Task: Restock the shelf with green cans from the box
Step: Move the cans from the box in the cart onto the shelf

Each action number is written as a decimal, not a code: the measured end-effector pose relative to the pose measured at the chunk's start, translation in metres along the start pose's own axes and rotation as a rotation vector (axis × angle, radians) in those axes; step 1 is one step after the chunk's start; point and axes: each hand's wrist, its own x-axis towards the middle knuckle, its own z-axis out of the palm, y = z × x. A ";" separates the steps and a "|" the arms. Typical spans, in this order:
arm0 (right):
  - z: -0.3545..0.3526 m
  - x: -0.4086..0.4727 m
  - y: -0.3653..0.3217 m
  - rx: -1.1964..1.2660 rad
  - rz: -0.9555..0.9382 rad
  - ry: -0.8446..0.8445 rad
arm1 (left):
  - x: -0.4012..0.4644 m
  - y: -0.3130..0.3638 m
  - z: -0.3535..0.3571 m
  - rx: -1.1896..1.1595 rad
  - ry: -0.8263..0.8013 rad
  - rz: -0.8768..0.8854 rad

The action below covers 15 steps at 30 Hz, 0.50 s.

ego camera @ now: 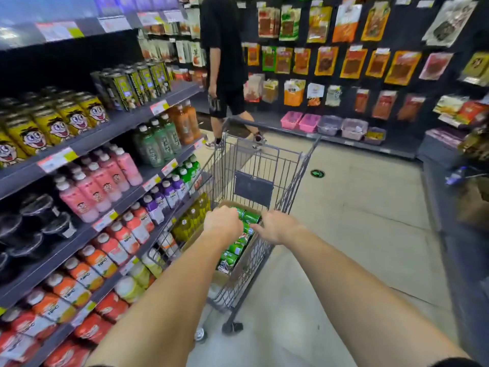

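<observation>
A cardboard box point(245, 262) lies in the shopping cart point(267, 157) and holds several green cans point(232, 251) on their sides. My left hand point(223, 223) is down in the box, fingers curled over a green can point(240, 212) whose end sticks out past my knuckles. My right hand point(279, 226) reaches in beside it, fingers and thumb spread around another green can point(252, 217) and touching its right end. The drink shelf point(111, 131) runs along my left, with yellow cans, dark cans and rows of bottles.
A person in black point(225, 75) walks in the aisle just beyond the cart's front. Hanging snack packs point(352, 62) cover the far wall above pink and grey bins point(309, 123). Another shelf unit point(455, 144) stands at right. Pale floor point(357, 234) lies right of the cart.
</observation>
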 end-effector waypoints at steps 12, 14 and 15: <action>-0.002 0.081 0.070 0.059 0.020 -0.055 | 0.118 0.040 0.025 0.043 -0.087 0.034; -0.006 0.106 0.079 0.039 0.018 -0.076 | 0.148 0.037 0.034 0.031 -0.090 0.026; -0.007 0.118 0.084 0.030 0.016 -0.091 | 0.162 0.034 0.039 0.013 -0.097 0.010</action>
